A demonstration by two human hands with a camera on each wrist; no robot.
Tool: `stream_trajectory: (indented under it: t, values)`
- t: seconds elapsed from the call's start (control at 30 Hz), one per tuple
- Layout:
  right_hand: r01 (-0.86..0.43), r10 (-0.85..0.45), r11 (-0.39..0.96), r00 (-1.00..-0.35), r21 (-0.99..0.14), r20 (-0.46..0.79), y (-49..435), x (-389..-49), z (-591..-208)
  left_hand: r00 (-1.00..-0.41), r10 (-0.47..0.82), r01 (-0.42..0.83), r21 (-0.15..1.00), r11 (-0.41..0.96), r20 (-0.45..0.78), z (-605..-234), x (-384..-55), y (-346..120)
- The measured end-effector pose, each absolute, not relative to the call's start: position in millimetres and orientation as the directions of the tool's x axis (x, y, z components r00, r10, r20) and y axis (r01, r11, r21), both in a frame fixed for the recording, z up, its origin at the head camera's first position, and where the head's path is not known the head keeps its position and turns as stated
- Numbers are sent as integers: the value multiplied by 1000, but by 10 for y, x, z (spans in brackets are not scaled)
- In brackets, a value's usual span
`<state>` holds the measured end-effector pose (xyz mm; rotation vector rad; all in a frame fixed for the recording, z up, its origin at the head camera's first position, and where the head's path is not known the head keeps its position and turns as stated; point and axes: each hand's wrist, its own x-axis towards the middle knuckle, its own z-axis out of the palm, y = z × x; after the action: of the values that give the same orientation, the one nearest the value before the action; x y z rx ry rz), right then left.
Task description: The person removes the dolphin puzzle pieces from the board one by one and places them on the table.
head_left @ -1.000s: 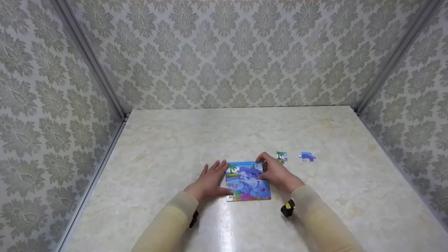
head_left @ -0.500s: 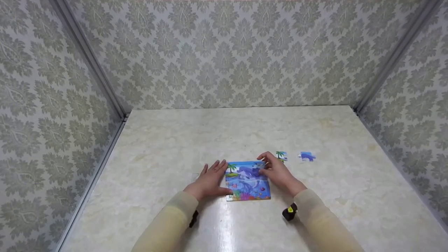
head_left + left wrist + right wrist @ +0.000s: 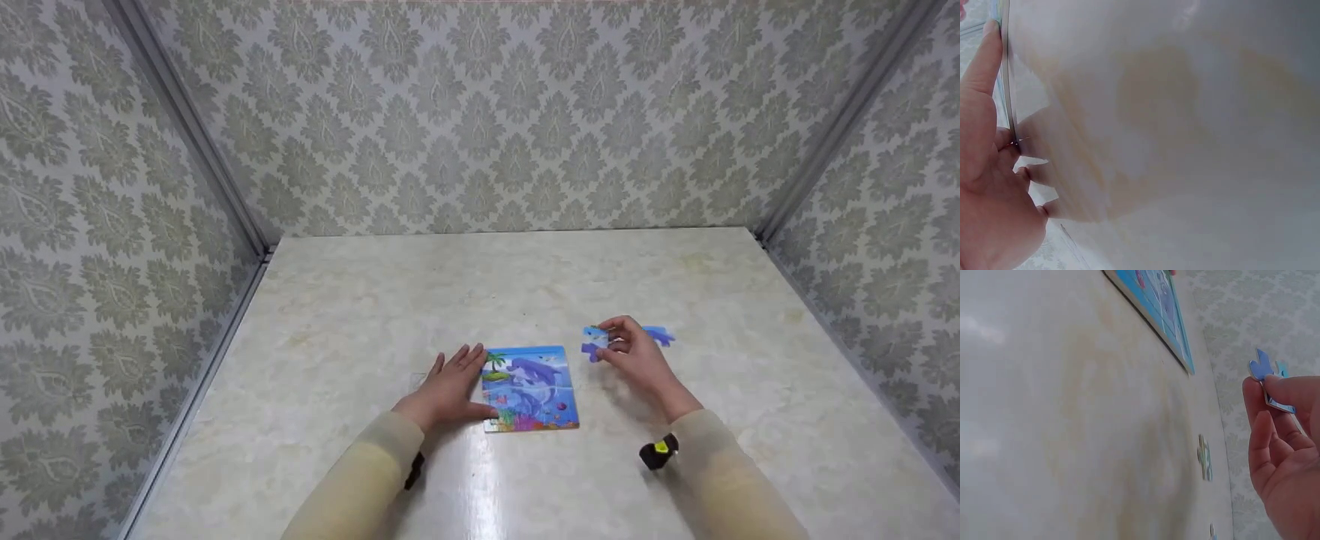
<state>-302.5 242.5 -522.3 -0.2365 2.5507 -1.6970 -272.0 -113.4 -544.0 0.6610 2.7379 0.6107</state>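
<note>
A dolphin jigsaw puzzle (image 3: 529, 390) lies flat at the front middle of the table. My left hand (image 3: 448, 386) rests along its left side, fingers stretched out and the thumb on its lower left corner. In the left wrist view, the thumb (image 3: 988, 59) lies along the puzzle's edge. Right of the puzzle, my right hand (image 3: 637, 356) pinches a blue and purple jigsaw piece (image 3: 594, 342) between thumb and fingers. The right wrist view shows this piece raised above the table. Behind my right hand, a blue dolphin piece (image 3: 660, 334) is partly visible.
In the right wrist view, a loose jigsaw piece (image 3: 1204, 458) lies on the table, with another piece (image 3: 1212, 532) at the bottom edge. A thin clear square (image 3: 419, 379) lies left of my left hand. Patterned walls (image 3: 480, 112) enclose the table's back and sides.
My right hand has moved right, off the puzzle's upper right corner, with a piece between its fingers. It now covers most of the palm tree piece. The left hand has stayed put.
</note>
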Motion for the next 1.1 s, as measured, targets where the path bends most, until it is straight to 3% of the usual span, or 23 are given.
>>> stream_trajectory:
  t: [0.6, 0.83, 1.1]
  values:
    - [64, 106, 493, -994, -867, -13, 3573, -3141, -5282, -870, 468, 356, 455, 816, -159, -5448, -2719, -1143]
    - [171, 207, 550, -976, -818, -64, 3805, -3190, -5386, -871, 462, 347, 457, 819, -166, -5426, -2707, -1137]
    - [215, 233, 624, -969, -752, -84, 3894, -3259, -5464, -872, 461, 353, 440, 825, -165, -5422, -2705, -1124]
